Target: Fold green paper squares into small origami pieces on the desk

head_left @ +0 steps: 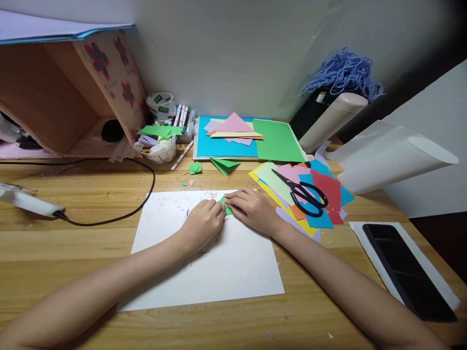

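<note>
A small piece of green paper (228, 211) lies on a marked white sheet (164, 272), mostly covered by my fingers. My left hand (205, 221) is closed at its left side, fingertips pressed on the paper. From the right, my right hand (253, 209) holds the same paper down, its fingers bent and close together. Just beyond the sheet sit a small folded green piece (195, 168) and a larger folded green triangle (224, 166). To the right of my right hand, black-handled scissors (308, 194) rest on a pile of coloured paper scraps (328, 187).
At the back lie stacked coloured papers (279, 141). A tub of scraps (158, 151), markers (181, 116) and a tape roll (160, 103) stand left of them. A black cable (120, 218) crosses the left side. A phone (408, 267) lies at right, near a paper roll (397, 160).
</note>
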Tool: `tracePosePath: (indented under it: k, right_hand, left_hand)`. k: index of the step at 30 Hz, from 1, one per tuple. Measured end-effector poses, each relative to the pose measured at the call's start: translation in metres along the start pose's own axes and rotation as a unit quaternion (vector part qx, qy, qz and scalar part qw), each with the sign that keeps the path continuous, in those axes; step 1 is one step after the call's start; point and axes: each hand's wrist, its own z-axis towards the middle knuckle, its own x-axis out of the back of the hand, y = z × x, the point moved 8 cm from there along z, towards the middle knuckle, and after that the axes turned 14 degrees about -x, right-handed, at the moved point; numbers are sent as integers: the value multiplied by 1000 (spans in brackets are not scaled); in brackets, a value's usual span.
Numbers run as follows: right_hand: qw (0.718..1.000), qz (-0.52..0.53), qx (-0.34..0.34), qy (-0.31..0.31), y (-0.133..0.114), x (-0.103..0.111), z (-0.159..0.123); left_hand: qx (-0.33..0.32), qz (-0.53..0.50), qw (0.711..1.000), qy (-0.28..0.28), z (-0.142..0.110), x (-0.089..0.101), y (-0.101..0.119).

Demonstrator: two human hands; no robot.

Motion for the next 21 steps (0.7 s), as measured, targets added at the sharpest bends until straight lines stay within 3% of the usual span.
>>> tracePosePath:
  k: [12,17,21]
  right_hand:
    - [1000,-14,1,-2,-1,-2,-1]
    - [999,-39,3,2,-1,-2,-2]
    - [999,-48,21,-2,-3,-1,-2]
  left_hand:
    - [11,123,992,25,-2,15,15]
    - [16,118,992,44,-3,17,13]
    - [57,87,994,45,-5,15,4]
